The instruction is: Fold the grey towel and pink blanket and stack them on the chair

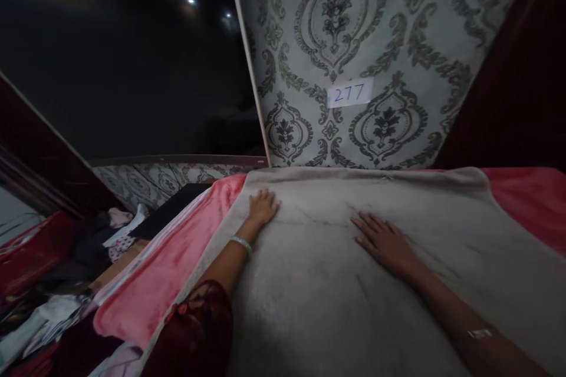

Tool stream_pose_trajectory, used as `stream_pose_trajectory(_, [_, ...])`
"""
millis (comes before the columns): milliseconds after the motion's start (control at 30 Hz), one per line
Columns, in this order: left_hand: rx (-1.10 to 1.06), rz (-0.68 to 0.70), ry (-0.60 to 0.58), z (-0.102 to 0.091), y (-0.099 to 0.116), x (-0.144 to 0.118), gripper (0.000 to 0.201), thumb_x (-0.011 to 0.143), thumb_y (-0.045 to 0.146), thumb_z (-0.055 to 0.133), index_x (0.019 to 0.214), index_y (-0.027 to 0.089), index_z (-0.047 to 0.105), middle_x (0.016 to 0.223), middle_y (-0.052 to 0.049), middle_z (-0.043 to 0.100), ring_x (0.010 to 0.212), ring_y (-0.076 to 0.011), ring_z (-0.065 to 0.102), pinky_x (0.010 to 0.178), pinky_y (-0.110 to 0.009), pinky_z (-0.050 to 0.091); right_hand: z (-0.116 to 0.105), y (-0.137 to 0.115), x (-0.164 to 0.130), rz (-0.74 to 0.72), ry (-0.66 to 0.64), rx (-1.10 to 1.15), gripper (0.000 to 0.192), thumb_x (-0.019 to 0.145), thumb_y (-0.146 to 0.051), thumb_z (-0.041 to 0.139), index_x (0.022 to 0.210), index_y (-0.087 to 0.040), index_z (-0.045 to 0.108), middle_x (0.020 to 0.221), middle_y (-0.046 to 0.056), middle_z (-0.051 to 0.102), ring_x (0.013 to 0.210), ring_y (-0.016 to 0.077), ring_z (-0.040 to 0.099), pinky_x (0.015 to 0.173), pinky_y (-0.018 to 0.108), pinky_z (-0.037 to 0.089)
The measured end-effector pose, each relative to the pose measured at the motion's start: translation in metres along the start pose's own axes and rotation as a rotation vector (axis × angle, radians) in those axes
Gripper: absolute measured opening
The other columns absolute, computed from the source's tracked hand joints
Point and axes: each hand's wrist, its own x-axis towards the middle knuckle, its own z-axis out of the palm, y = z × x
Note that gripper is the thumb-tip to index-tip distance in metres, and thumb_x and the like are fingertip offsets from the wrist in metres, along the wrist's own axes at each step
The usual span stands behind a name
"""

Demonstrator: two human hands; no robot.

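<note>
A grey blanket (327,283) is spread wide in front of me, with a few creases across its far half. My left hand (262,207) lies on its far left part, fingers stretched out and palm down. Further right, my right hand (385,242) rests flat on the same cloth with its fingers extended. Neither hand grips anything. Under the grey blanket, a pink blanket (181,259) shows along the left side, and more pink cloth appears at the far right corner.
A large dark television screen (132,65) stands at the back left. Behind the blanket rises a patterned wall (283,29) bearing a paper label (350,93) marked 277. Piled clothes (48,318) and a red bag (38,247) lie at the left, near a flat black object (170,209).
</note>
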Motion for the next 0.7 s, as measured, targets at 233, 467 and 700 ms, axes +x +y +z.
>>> stream_pose_trajectory(233, [-0.086,0.286,-0.105,0.011,0.079,0.014,0.064,0.101,0.055,0.031,0.159,0.028,0.031,0.169,-0.010,0.022,0.156,-0.0310,0.019,0.121,-0.063,0.018,-0.037,-0.020,0.042,0.040,-0.086,0.020,0.061,0.103,-0.050,0.029,0.160,-0.027,0.032,0.167,0.009,0.025,0.153,0.0321,0.024,0.118,0.059,0.029])
stream_pose_trajectory(467, [-0.025,0.331,-0.009,0.020,0.062,0.057,0.054,0.102,0.046,0.035,0.155,0.036,0.039,0.166,-0.004,0.032,0.155,-0.0276,0.024,0.123,-0.060,0.014,-0.029,0.003,0.087,-0.024,-0.092,-0.035,0.063,0.104,-0.056,0.025,0.160,-0.029,0.033,0.167,0.006,0.024,0.154,0.0301,0.021,0.121,0.060,0.022])
stream_pose_trajectory(700, [0.049,0.161,0.094,0.023,-0.037,0.084,0.056,0.103,0.039,0.031,0.158,0.036,0.034,0.169,0.001,0.021,0.157,-0.0248,0.014,0.124,-0.057,0.017,-0.035,0.201,0.022,0.312,0.026,-0.022,0.071,0.097,-0.060,0.027,0.157,-0.024,0.041,0.164,0.010,0.031,0.151,0.0378,0.025,0.117,0.067,0.025])
